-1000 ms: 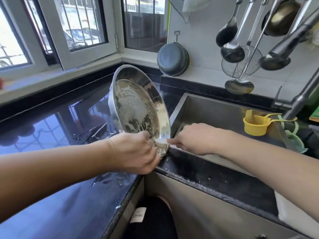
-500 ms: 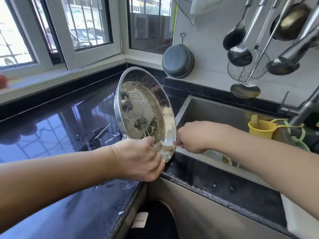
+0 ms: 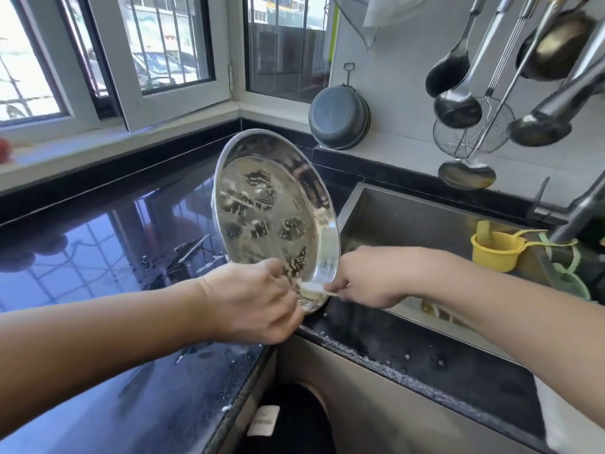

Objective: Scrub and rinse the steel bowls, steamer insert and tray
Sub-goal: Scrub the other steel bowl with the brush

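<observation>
1. Steel tray [image 3: 275, 204], round and soapy, stands tilted on edge over the black countertop [image 3: 98, 250], just left of the sink [image 3: 409, 217].
2. Left hand [image 3: 252, 303] grips the tray's lower rim.
3. Right hand [image 3: 370, 276] pinches a pale scrubber [image 3: 312, 286] against that rim.
4. Yellow cup [image 3: 496, 250] sits in the sink; ladles [image 3: 458, 106] hang above.

Soapy round steel tray [image 3: 275, 211], tilted on edge
</observation>
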Demonstrator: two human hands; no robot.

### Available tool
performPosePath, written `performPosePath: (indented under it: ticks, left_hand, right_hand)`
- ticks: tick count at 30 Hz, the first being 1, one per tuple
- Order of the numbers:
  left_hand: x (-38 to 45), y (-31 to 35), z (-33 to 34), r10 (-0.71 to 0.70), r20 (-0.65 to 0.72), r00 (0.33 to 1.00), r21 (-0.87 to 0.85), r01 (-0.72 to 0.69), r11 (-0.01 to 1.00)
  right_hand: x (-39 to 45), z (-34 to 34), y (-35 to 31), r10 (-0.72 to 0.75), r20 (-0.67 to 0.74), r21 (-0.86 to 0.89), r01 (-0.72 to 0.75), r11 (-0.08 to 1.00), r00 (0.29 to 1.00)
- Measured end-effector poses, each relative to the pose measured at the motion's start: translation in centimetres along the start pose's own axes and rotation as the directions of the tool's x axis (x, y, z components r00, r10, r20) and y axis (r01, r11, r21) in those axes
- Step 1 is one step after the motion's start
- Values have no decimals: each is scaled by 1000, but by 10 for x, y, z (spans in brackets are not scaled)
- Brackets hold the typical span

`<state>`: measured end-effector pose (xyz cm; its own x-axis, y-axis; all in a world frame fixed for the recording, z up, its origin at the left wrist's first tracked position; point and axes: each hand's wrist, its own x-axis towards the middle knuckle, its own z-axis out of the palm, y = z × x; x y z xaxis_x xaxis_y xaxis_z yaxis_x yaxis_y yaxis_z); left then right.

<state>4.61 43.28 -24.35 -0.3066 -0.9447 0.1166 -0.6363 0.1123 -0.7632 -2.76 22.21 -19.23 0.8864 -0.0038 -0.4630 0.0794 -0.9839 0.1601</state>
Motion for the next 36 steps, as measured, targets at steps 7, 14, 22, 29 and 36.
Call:
performPosePath:
  ticks: [7, 14, 22, 29, 36]
  left_hand:
    - [-3, -9, -1, -84, -15, 996, -106, 82, 991]
    - [-17, -6, 10, -5, 15, 1000, -133, 7, 991]
    - [-28, 2, 13, 16, 15, 1000, -143, -14, 990]
    - [-37, -40, -15, 22, 106, 994, -31, -18, 999]
    - [-48, 41, -12, -948, 91, 306, -436, 868, 238]
  right_hand:
    - [41, 0, 5, 225, -317, -73, -260, 963, 921]
    - [11, 11, 15, 23, -60, 22, -22, 1000, 998]
    - [-5, 34, 2, 96, -261, 7, -98, 995, 961]
    - [33, 45, -26, 140, -345, 107, -110, 988, 928]
    - [35, 46, -30, 176, -359, 194, -111, 975, 917]
